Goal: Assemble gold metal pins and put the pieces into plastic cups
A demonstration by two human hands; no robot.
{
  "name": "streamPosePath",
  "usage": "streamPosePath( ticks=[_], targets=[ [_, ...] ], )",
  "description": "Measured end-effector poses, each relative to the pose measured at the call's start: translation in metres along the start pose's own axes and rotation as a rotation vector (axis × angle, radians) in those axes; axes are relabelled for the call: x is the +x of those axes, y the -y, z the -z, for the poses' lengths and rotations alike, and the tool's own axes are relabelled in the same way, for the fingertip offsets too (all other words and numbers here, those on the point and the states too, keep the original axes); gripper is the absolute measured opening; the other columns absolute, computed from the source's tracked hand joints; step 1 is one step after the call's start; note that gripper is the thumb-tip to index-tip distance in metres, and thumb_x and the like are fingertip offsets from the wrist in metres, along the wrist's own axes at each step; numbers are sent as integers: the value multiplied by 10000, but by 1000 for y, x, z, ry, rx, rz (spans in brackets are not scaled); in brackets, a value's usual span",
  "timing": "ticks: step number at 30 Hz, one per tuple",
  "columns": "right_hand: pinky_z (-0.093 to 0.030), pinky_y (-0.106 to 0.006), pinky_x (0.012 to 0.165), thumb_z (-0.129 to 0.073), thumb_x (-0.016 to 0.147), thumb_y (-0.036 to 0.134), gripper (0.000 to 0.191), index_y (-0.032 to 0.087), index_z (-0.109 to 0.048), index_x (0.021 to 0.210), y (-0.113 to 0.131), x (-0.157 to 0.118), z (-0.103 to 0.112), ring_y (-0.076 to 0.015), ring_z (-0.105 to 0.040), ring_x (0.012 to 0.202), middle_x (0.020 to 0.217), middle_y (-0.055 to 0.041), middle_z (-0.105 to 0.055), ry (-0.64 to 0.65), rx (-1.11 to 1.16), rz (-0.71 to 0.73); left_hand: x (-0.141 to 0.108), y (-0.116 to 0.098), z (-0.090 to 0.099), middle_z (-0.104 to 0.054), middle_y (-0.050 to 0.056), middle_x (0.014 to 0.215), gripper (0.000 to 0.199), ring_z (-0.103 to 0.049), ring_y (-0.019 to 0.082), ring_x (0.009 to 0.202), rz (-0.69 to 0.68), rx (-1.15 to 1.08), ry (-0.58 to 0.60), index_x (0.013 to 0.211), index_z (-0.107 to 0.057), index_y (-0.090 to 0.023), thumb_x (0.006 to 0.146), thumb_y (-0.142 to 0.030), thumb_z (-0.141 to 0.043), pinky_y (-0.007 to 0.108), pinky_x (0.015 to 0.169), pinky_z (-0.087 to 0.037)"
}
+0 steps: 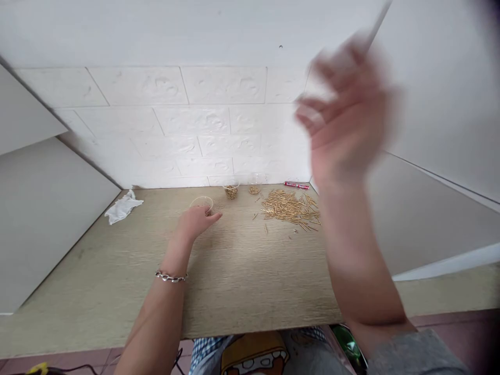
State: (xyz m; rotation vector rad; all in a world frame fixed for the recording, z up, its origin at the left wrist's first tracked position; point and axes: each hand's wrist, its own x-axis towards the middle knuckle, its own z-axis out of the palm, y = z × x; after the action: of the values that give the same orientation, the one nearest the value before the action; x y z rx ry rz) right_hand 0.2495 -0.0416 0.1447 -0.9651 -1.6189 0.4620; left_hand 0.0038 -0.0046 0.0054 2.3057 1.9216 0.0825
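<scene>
Left hand [197, 221], fingers [213, 217] curled narrow, at clear plastic cup [201, 202]; raised right hand [344, 112] blurred, its fingers unreadable; brass pins [291, 208] lie crisscrossed, long axes every way

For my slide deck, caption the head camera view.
Left hand at a clear cup, gold-coloured pins scattered nearby; right hand raised, blurred.

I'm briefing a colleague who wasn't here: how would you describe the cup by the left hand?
On the pale wood-grain tabletop, look left of the loose heap of brass pins. This clear cup sits partly behind the left hand, nearer the person than the two cups back by the wall.
</scene>
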Motion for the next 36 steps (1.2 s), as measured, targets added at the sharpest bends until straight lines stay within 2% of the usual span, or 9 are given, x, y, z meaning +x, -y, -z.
streamPosePath(
  ticks=[2,3,6,8,11,15,20,28,36],
  targets=[
    [-424,-291,824,-308,874,205,283,198,-495,1088,-22,3,-26,-147,-507,1012,1155,-31,-497,9,-39,-63,0,-1,2,-634,73,817,509,-569,223,762,8,24,9,731,-579,-190,709,-632,-329,262,554,-347],
    [-414,-293,845,-360,846,190,269,186,-506,1072,-37,4,-42,-152,-504,1017,1142,-40,-514,79,-98,-92,0,-2,2,-635,73,811,509,-570,224,761,9,32,9,720,-577,-190,708,-633,-327,262,551,-345],
    [-360,-313,919,-451,786,193,317,146,-506,1095,-87,0,-86,-189,-457,1085,1177,-95,-496,424,-386,-114,0,-2,3,-636,66,785,504,-573,223,735,28,21,20,695,-566,-193,703,-637,-327,265,538,-339],
    [-389,-310,876,-449,781,207,356,141,-480,1130,-111,-4,-106,-210,-473,1063,1202,-124,-463,548,-555,-164,0,-2,4,-637,61,779,491,-573,221,723,48,4,29,693,-560,-196,699,-633,-336,265,534,-337],
    [-429,-324,787,-428,786,214,311,150,-507,1080,-126,-7,-123,-233,-530,969,1134,-133,-501,651,-738,-201,-1,-3,4,-636,61,771,471,-571,216,717,66,-1,32,682,-554,-195,698,-620,-351,262,534,-334],
    [-442,-323,733,-429,784,205,311,147,-521,1075,-121,-4,-135,-241,-549,940,1138,-137,-515,721,-842,-271,0,-3,3,-623,63,754,459,-563,205,703,54,-6,5,663,-543,-188,711,-602,-349,254,523,-327],
    [-445,-315,720,-455,782,194,302,135,-551,1062,-118,2,-144,-239,-562,933,1099,-144,-562,755,-851,-336,2,-1,-1,-597,71,768,434,-554,200,746,18,-29,-45,655,-552,-184,730,-564,-355,253,558,-351],
    [-449,-291,719,-490,771,201,308,112,-575,1053,-126,6,-152,-240,-570,932,1072,-169,-582,744,-852,-374,-3,-3,4,-610,64,726,419,-561,215,728,24,-63,32,644,-549,-185,713,-565,-386,260,540,-334],
    [-454,-292,691,-440,787,211,306,116,-596,1033,-126,7,-148,-246,-585,897,1070,-162,-588,730,-830,-354,-3,-4,5,-627,76,712,439,-568,218,704,39,-43,30,594,-538,-186,725,-568,-365,264,536,-332]
  ],
)
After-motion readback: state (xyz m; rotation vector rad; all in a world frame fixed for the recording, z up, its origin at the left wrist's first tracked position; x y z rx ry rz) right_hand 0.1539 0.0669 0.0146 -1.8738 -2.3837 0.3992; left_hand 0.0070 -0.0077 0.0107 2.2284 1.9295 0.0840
